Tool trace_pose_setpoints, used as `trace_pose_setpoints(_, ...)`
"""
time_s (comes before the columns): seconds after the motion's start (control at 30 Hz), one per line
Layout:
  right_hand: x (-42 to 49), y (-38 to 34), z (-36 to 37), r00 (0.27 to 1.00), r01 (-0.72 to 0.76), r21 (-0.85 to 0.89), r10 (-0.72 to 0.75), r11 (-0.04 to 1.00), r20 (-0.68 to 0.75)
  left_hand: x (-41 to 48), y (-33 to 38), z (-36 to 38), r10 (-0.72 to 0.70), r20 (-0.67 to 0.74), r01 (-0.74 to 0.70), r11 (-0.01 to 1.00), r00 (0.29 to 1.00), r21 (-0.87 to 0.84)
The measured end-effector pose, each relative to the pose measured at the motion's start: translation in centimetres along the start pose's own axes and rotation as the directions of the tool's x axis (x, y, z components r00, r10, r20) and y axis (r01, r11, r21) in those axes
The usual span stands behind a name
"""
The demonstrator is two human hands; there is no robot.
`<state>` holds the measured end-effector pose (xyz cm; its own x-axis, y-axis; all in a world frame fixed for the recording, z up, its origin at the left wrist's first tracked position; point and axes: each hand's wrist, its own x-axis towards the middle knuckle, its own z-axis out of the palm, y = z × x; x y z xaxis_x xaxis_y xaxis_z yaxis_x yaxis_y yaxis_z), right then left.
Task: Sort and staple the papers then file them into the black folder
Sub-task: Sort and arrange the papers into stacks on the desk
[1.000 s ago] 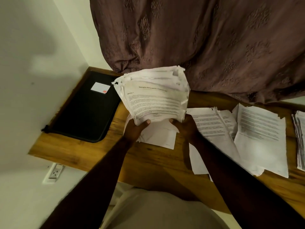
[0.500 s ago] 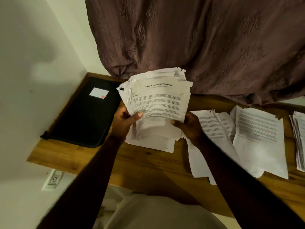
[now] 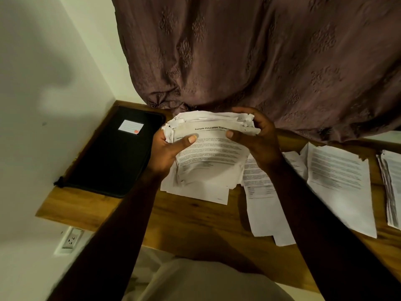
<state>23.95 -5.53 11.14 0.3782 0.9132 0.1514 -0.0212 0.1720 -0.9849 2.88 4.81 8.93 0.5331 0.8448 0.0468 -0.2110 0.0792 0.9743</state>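
A thick stack of printed papers, its top sheet headed "Sample Education Transcript", is held upright above the wooden desk. My left hand grips its left edge, thumb across the front. My right hand grips the top right corner, fingers curled over the far edge. The closed black folder with a small white label lies flat at the desk's left end, just left of the stack. No stapler is in view.
Loose sheets lie under the held stack. More printed pages spread across the desk's right side, with another pile at the right edge. A brown curtain hangs behind; a white wall stands left.
Both hands slid from the stack's bottom edge up its sides; the right hand now holds the top right corner. The stack stays raised and bends forward more.
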Motion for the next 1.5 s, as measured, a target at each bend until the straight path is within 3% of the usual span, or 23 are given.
trace_pose_setpoints(0.13,0.7,-0.3,0.5,0.998,0.062,-0.139,-0.063,0.988,0.003,0.4,0.4,-0.2,0.024,-0.008,-0.024,0.999,1.0,0.022)
trace_pose_setpoints(0.27,1.1,-1.0,0.3,0.98,0.199,-0.353,-0.192,0.914,0.056,0.9,1.8,-0.2,0.192,-0.011,-0.186,0.963,0.981,0.195)
trace_pose_setpoints(0.33,1.6,-1.7,0.0,0.964,0.264,-0.565,-0.234,0.782,0.126,1.2,2.1,-0.3,0.239,0.033,-0.24,0.939,0.97,0.247)
trace_pose_setpoints(0.4,2.2,-2.2,-0.3,0.957,0.289,-0.77,-0.19,0.569,0.219,1.3,2.1,-0.2,0.227,0.042,-0.23,0.93,0.973,0.287)
trace_pose_setpoints(0.47,2.4,-2.3,-0.1,0.944,0.328,-0.865,-0.17,0.38,0.284,1.3,2.0,-0.2,0.227,0.013,-0.22,0.924,0.974,0.314)
trace_pose_setpoints(0.67,1.7,-3.3,0.7,0.918,0.358,-0.905,-0.265,0.23,0.296,1.6,2.1,0.0,0.236,-0.008,-0.221,0.919,0.972,0.326)
trace_pose_setpoints(0.8,2.2,-3.4,1.4,0.92,0.391,-0.911,-0.092,0.127,0.382,1.7,2.1,0.0,0.218,-0.003,-0.205,0.924,0.976,0.324)
trace_pose_setpoints(0.93,2.4,-2.9,0.3,0.933,0.357,-0.918,-0.121,0.174,0.339,1.8,1.7,0.1,0.234,-0.021,-0.215,0.922,0.972,0.323)
trace_pose_setpoints(0.97,2.4,-3.2,-0.1,0.945,0.324,-0.906,-0.145,0.272,0.294,1.8,1.6,0.1,0.237,-0.027,-0.217,0.925,0.971,0.313)
trace_pose_setpoints(1.0,2.3,-3.4,-0.4,0.96,0.277,-0.857,-0.161,0.435,0.229,1.9,1.6,0.1,0.228,-0.034,-0.208,0.934,0.973,0.29)
trace_pose_setpoints(1.07,2.0,-2.9,-1.5,0.988,0.154,-0.558,-0.137,0.815,0.073,1.9,1.5,0.1,0.207,-0.058,-0.187,0.952,0.977,0.244)
trace_pose_setpoints(1.1,1.6,-2.2,-2.1,0.997,0.071,-0.365,-0.056,0.928,0.054,2.0,1.5,0.1,0.199,-0.077,-0.178,0.958,0.977,0.224)
trace_pose_setpoints(1.13,1.4,-1.2,-2.9,0.995,-0.021,-0.241,0.043,0.97,0.086,2.1,1.5,0.1,0.183,-0.093,-0.162,0.966,0.979,0.202)
trace_pose_setpoints(1.27,1.3,3.2,-4.1,0.932,-0.143,-0.288,0.227,0.947,0.284,2.7,1.9,0.0,0.144,-0.14,-0.129,0.986,0.98,0.108)
trace_pose_setpoints(1.5,0.9,6.7,-3.1,0.939,-0.309,-0.202,0.332,0.929,0.088,4.2,2.8,-0.7,-0.03,-0.26,0.014,0.998,0.965,-0.065)
